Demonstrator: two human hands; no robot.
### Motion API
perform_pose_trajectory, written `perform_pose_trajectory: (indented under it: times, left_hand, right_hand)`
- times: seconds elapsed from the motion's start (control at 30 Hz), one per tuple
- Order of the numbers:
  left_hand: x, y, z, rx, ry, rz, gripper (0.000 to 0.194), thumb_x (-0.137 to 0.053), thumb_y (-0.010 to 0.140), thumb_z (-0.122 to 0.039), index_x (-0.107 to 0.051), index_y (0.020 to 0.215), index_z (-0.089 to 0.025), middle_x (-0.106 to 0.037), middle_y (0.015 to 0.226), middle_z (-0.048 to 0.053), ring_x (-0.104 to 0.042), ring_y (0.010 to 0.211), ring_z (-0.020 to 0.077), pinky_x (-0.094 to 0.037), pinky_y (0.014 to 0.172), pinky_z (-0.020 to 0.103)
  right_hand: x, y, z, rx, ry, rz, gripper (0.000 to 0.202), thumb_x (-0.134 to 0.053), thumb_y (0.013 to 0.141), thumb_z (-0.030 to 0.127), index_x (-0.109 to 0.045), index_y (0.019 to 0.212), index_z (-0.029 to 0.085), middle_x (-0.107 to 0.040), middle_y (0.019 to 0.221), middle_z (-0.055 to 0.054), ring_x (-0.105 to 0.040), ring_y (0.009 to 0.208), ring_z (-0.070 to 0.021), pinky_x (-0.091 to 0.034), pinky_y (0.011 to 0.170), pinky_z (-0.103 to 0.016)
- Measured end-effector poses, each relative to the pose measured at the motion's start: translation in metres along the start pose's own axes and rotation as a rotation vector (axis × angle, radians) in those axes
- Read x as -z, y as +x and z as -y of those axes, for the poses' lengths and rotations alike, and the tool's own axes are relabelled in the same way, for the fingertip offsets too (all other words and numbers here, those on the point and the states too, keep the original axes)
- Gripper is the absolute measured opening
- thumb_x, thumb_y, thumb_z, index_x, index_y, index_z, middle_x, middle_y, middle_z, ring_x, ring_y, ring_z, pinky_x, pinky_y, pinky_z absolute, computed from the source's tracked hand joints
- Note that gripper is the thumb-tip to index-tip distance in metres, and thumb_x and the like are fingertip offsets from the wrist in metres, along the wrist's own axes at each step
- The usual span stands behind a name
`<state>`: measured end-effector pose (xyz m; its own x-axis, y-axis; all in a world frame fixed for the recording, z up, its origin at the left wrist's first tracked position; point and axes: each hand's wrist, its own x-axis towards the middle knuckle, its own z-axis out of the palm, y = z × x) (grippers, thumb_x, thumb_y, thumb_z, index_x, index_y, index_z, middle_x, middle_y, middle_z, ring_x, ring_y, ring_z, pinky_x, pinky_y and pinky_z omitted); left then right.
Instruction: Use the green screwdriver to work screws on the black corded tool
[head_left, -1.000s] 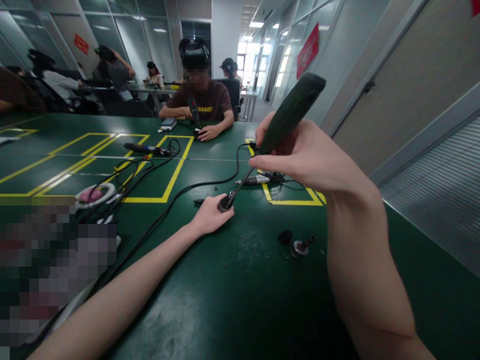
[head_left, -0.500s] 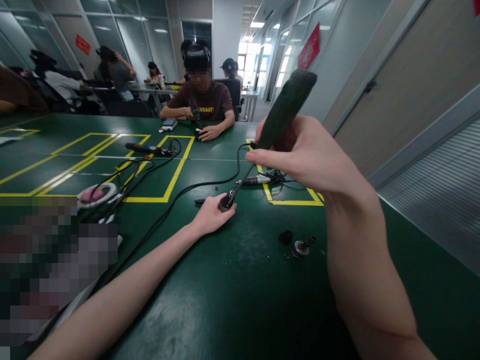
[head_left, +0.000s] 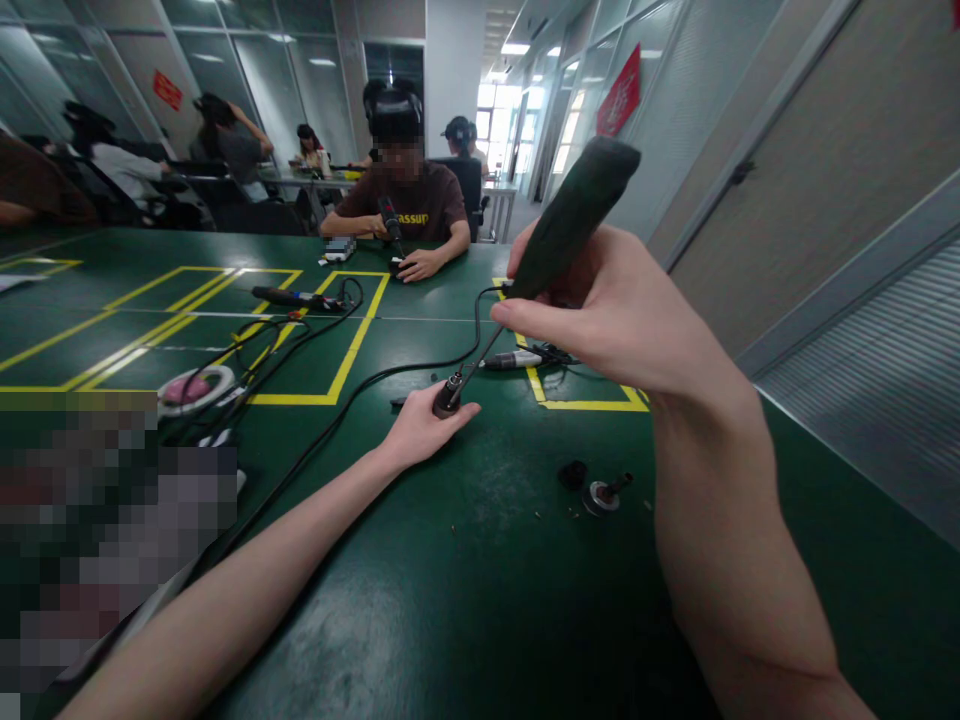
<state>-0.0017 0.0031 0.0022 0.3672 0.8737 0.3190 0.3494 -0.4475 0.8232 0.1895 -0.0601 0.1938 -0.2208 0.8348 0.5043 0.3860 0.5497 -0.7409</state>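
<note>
In my right hand [head_left: 592, 310] I grip the thick dark handle of a screwdriver [head_left: 574, 220]. Its thin shaft slants down and left. My left hand [head_left: 426, 425] rests low over the table, closed around a small black cylindrical part [head_left: 447, 396] with a metallic upper end. The screwdriver's lower end is right at that part; whether it touches is too small to tell. A dark flat piece [head_left: 405, 402] pokes out behind my left hand. Right of it on the table lie a round metal-rimmed part with a stub [head_left: 602, 496] and a black cap-like piece [head_left: 573, 473].
The green table [head_left: 360, 620] carries yellow tape outlines and tiny loose bits. Beyond my hands lies a grey-and-black pen-like tool [head_left: 517, 360]; a black cable [head_left: 390, 370] runs leftward. Another corded tool [head_left: 292, 298] and a white ring-shaped item [head_left: 196, 388] are left. A co-worker [head_left: 409, 200] sits opposite.
The black part in my left hand has shifted slightly left and up and stands more upright. My left thumb reaches a little farther right. My right hand has barely moved.
</note>
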Motion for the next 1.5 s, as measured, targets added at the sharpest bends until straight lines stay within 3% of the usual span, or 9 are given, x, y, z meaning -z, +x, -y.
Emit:
perform_pose_trajectory:
  times: [0.1, 0.3, 0.6, 0.83, 1.07, 1.33, 1.5]
  left_hand:
    - [0.000, 0.000, 0.000, -0.022, 0.004, 0.000, 0.040, -0.074, 0.088, -0.050, -0.052, 0.073, -0.021, -0.049, 0.061, -0.006, -0.043, 0.060, 0.0116, -0.033, 0.058, 0.025]
    - [0.000, 0.001, 0.000, -0.071, 0.067, 0.023, 0.035, -0.068, 0.091, -0.043, -0.050, 0.070, -0.021, -0.048, 0.062, -0.006, -0.042, 0.060, 0.0112, -0.032, 0.060, 0.026]
    - [0.001, 0.000, 0.000, -0.076, 0.073, 0.020, 0.035, -0.066, 0.090, -0.041, -0.047, 0.069, -0.021, -0.045, 0.061, -0.006, -0.040, 0.059, 0.0112, -0.031, 0.060, 0.026]
    - [-0.002, 0.001, 0.002, -0.074, 0.089, 0.025, 0.033, -0.066, 0.090, -0.042, -0.050, 0.069, -0.021, -0.047, 0.060, -0.006, -0.041, 0.058, 0.0115, -0.031, 0.059, 0.026]
    - [0.000, 0.001, 0.000, -0.073, 0.106, 0.023, 0.034, -0.066, 0.091, -0.041, -0.049, 0.068, -0.021, -0.046, 0.059, -0.006, -0.041, 0.058, 0.0115, -0.030, 0.060, 0.027]
    - [0.000, 0.000, 0.001, -0.077, 0.104, 0.024, 0.034, -0.065, 0.090, -0.043, -0.050, 0.069, -0.021, -0.047, 0.060, -0.005, -0.042, 0.059, 0.0120, -0.031, 0.061, 0.027]
    - [0.000, -0.001, 0.001, -0.063, 0.131, 0.022, 0.038, -0.068, 0.090, -0.047, -0.051, 0.069, -0.021, -0.049, 0.060, -0.005, -0.045, 0.059, 0.0126, -0.031, 0.061, 0.028]
  right_hand:
    - [-0.001, -0.002, 0.001, 0.008, -0.013, 0.037, 0.027, -0.089, 0.076, 0.027, -0.069, 0.093, 0.022, -0.067, 0.089, -0.001, -0.054, 0.076, -0.0174, -0.044, 0.066, -0.034]
    - [-0.002, -0.002, 0.000, 0.014, -0.068, 0.064, 0.033, -0.087, 0.085, 0.049, -0.068, 0.078, 0.022, -0.060, 0.077, -0.001, -0.054, 0.078, -0.0179, -0.046, 0.073, -0.035]
    - [0.003, -0.003, 0.005, -0.018, -0.052, 0.113, 0.022, -0.087, 0.073, 0.020, -0.067, 0.082, 0.023, -0.063, 0.084, -0.001, -0.054, 0.076, -0.0172, -0.044, 0.068, -0.036]
    - [0.000, 0.000, -0.004, 0.017, -0.068, 0.057, 0.036, -0.086, 0.085, 0.044, -0.062, 0.073, 0.021, -0.057, 0.075, 0.001, -0.051, 0.074, -0.0146, -0.044, 0.071, -0.034]
    - [0.003, -0.001, -0.004, 0.024, -0.096, 0.082, 0.024, -0.087, 0.075, 0.030, -0.067, 0.082, 0.020, -0.061, 0.082, -0.001, -0.053, 0.074, -0.0154, -0.043, 0.063, -0.032]
    - [-0.001, 0.000, -0.008, 0.043, -0.094, 0.046, 0.039, -0.085, 0.086, 0.052, -0.065, 0.076, 0.020, -0.057, 0.076, 0.000, -0.059, 0.084, -0.0184, -0.050, 0.080, -0.035]
    - [0.000, -0.001, -0.002, 0.023, -0.067, 0.049, 0.024, -0.089, 0.078, 0.033, -0.069, 0.081, 0.022, -0.063, 0.081, -0.001, -0.059, 0.081, -0.0182, -0.051, 0.074, -0.035]
